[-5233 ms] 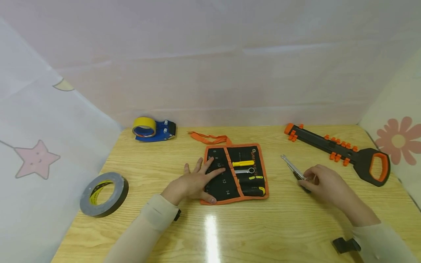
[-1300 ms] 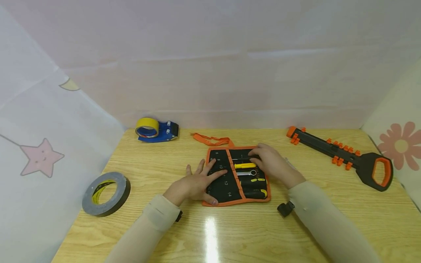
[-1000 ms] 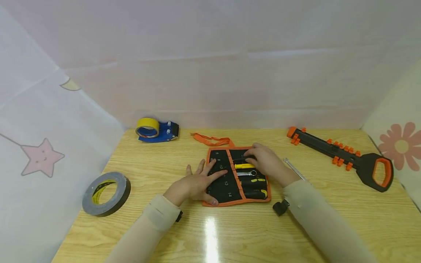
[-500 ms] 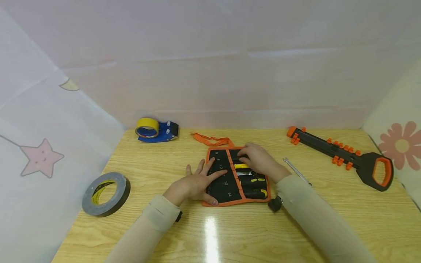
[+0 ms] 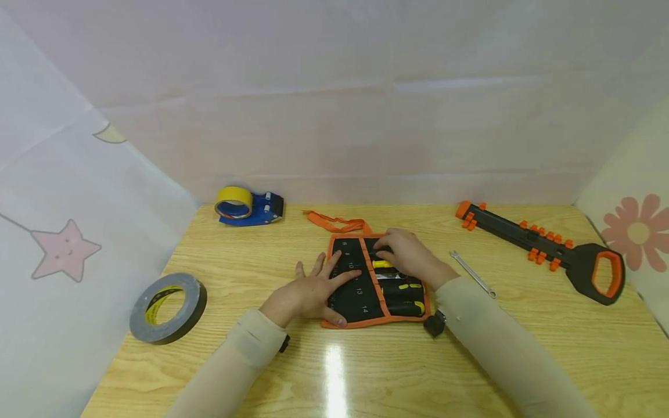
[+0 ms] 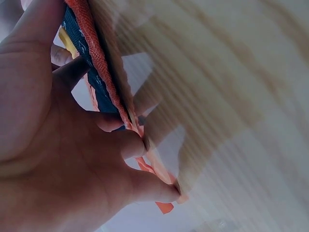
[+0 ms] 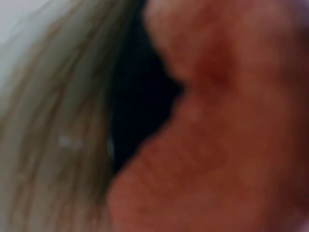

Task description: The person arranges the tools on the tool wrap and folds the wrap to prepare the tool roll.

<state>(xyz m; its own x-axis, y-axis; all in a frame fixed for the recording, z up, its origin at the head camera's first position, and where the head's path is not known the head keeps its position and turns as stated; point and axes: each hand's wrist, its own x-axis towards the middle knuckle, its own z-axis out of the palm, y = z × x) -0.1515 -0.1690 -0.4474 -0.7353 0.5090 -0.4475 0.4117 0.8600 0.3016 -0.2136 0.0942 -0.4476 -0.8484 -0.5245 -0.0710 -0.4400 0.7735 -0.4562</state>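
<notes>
An orange-trimmed black tool pouch (image 5: 355,302) lies flat on the table in the head view. My left hand (image 5: 308,293) rests on its left half with fingers spread, pressing it down. At the top pocket of the right half, my right hand (image 5: 407,252) pinches a dark, slim tool, mostly hidden by the fingers and pocket. Below that hand, the pouch holds a yellow-handled tool (image 5: 381,264), a ring-ended wrench (image 5: 387,276) and black-and-yellow handles (image 5: 410,287). The right wrist view is blurred; a dark shape (image 7: 140,96) shows beside the fingers.
A combination wrench (image 5: 473,274) lies right of the pouch. Farther right is a black rack with orange clips (image 5: 538,238). A blue tape dispenser (image 5: 256,212) stands at the back left, a grey tape roll (image 5: 190,313) at the left. An orange tie (image 5: 340,223) trails behind the pouch.
My right hand came from beside the wrench to the pouch with the dark tool, then slid left, moving it deeper into the top pocket. The wrench is now uncovered. My left hand stays put.
</notes>
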